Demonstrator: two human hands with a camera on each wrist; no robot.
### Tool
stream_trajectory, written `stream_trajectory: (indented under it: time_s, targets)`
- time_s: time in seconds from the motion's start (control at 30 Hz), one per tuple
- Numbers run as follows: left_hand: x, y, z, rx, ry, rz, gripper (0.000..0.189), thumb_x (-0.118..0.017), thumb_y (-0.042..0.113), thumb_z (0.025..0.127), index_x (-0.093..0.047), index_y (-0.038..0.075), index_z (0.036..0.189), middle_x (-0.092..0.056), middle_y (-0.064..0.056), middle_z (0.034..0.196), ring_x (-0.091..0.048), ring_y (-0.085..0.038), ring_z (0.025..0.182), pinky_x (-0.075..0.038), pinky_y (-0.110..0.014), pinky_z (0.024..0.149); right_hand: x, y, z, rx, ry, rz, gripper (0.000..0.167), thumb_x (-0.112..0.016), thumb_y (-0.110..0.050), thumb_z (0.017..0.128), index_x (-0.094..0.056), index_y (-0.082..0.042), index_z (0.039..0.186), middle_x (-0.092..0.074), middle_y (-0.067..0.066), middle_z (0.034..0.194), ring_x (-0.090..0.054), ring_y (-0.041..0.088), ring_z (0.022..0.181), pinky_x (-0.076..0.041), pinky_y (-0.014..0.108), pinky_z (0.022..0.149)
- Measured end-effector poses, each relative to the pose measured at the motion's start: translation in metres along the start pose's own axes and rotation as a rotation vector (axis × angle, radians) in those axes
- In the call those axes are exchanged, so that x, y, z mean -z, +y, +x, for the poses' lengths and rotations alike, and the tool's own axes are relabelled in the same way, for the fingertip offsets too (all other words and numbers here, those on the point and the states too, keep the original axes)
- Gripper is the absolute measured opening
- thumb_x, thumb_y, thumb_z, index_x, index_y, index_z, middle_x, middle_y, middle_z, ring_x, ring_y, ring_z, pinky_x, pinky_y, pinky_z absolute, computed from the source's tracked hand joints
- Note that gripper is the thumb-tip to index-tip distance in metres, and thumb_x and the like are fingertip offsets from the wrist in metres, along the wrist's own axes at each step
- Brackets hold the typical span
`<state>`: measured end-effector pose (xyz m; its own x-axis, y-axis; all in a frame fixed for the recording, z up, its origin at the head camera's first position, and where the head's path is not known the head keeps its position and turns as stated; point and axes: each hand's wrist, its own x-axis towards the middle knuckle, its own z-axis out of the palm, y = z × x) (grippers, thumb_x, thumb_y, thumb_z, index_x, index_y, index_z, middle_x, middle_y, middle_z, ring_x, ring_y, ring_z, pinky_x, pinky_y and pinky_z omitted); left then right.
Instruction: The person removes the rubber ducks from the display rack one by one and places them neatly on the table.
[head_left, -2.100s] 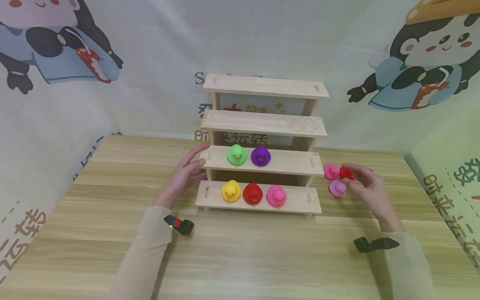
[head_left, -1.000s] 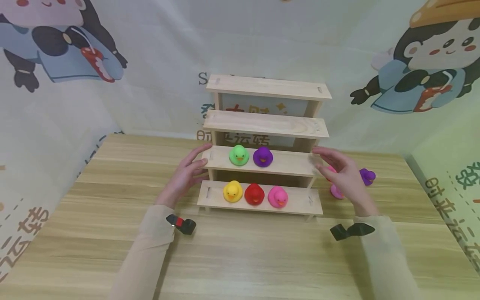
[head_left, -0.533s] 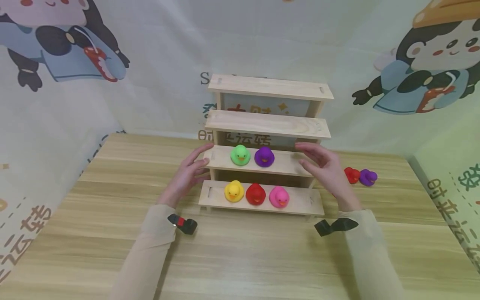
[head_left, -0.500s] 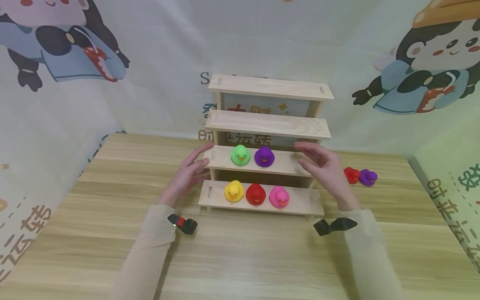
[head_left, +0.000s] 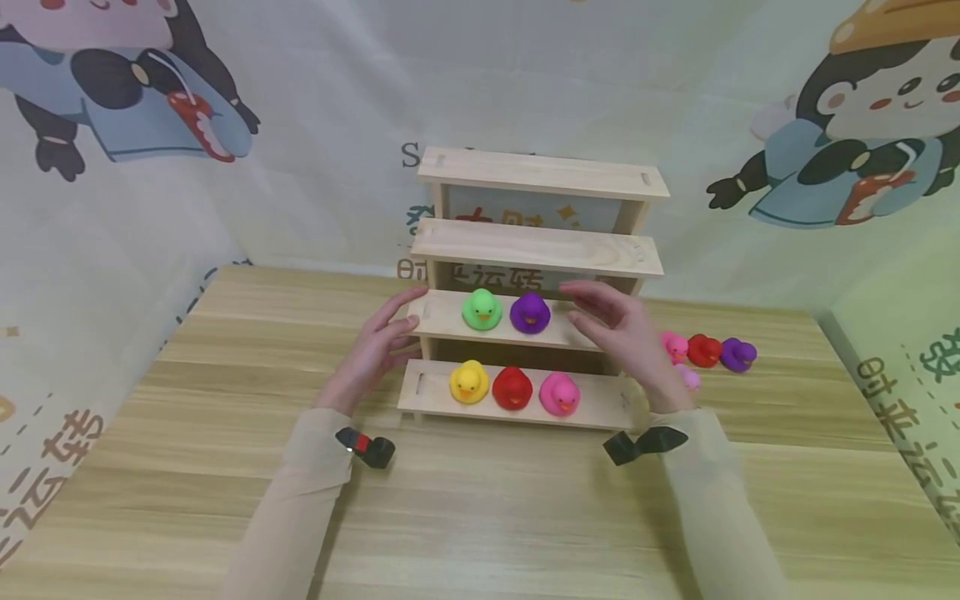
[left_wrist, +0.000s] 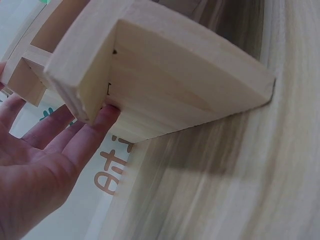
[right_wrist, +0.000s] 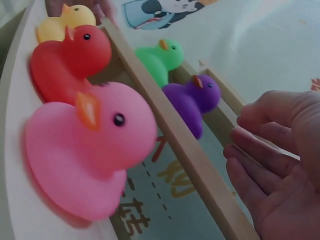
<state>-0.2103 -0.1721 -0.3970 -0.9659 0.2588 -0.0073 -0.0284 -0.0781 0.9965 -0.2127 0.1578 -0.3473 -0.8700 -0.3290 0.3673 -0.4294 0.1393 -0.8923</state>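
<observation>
My left hand (head_left: pixel 367 350) is at the left end of a stepped wooden shelf (head_left: pixel 536 246), fingers extended and touching its board in the left wrist view. Over the right part of the second tier is my right hand (head_left: pixel 618 329), fingers loosely bent and apart, nothing between them in the right wrist view. Just left of its fingertips sits a purple rubber duck (head_left: pixel 530 313), beside a green duck (head_left: pixel 482 309). On the lowest tier a yellow duck (head_left: pixel 468 382), a red duck (head_left: pixel 512 388) and a pink duck (head_left: pixel 559 393) stand in a row.
Right of the shelf, on the wooden table (head_left: pixel 480 517), lie a pink duck (head_left: pixel 674 346), another red duck (head_left: pixel 705 350), another purple duck (head_left: pixel 738 355) and a lilac duck (head_left: pixel 687 377), partly hidden by my right arm. A printed cloth (head_left: pixel 322 167) hangs behind.
My right hand has moved left, from the loose ducks on the table to above the second tier, carrying nothing visible. My left hand has stayed at the shelf's left end.
</observation>
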Motion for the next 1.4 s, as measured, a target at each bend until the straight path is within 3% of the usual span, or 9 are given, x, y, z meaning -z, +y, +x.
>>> stream_trajectory:
  time_s: [0.23, 0.6, 1.07, 1.4]
  targets:
    - [0.000, -0.001, 0.001, 0.002, -0.005, -0.009, 0.053, -0.045, 0.019, 0.101, -0.030, 0.014, 0.152, -0.029, -0.018, 0.151, -0.042, -0.047, 0.126, -0.034, -0.057, 0.104, -0.014, 0.002, 0.008, 0.004, -0.032, -0.016, 0.033, -0.059, 0.010, 0.090, -0.056, 0.013, 0.123, -0.057, 0.027, 0.125, -0.053, 0.036, 0.120, -0.043, 0.031, 0.101]
    - [0.000, 0.000, 0.001, 0.001, 0.006, -0.004, 0.051, -0.045, 0.019, 0.101, -0.032, 0.016, 0.151, -0.029, -0.016, 0.152, -0.043, -0.046, 0.126, -0.035, -0.057, 0.103, -0.024, 0.000, 0.012, -0.021, -0.117, -0.131, 0.043, -0.066, 0.001, 0.088, -0.055, 0.005, 0.129, -0.055, 0.021, 0.131, -0.056, 0.034, 0.116, -0.045, 0.041, 0.099]
    - [0.000, -0.001, 0.002, -0.011, -0.002, -0.010, 0.052, -0.044, 0.018, 0.100, -0.031, 0.014, 0.151, -0.027, -0.018, 0.152, -0.041, -0.048, 0.127, -0.034, -0.059, 0.103, -0.025, -0.002, 0.011, -0.010, -0.059, -0.122, 0.033, -0.070, -0.001, 0.087, -0.063, 0.003, 0.119, -0.060, 0.017, 0.124, -0.060, 0.029, 0.111, -0.046, 0.035, 0.097]
    - [0.000, -0.001, 0.001, -0.007, -0.005, -0.007, 0.053, -0.044, 0.018, 0.101, -0.030, 0.013, 0.151, -0.027, -0.020, 0.152, -0.040, -0.049, 0.127, -0.034, -0.059, 0.103, -0.016, -0.001, 0.006, -0.006, -0.053, -0.121, 0.034, -0.066, 0.001, 0.089, -0.061, 0.003, 0.122, -0.060, 0.016, 0.124, -0.057, 0.028, 0.115, -0.046, 0.036, 0.098]
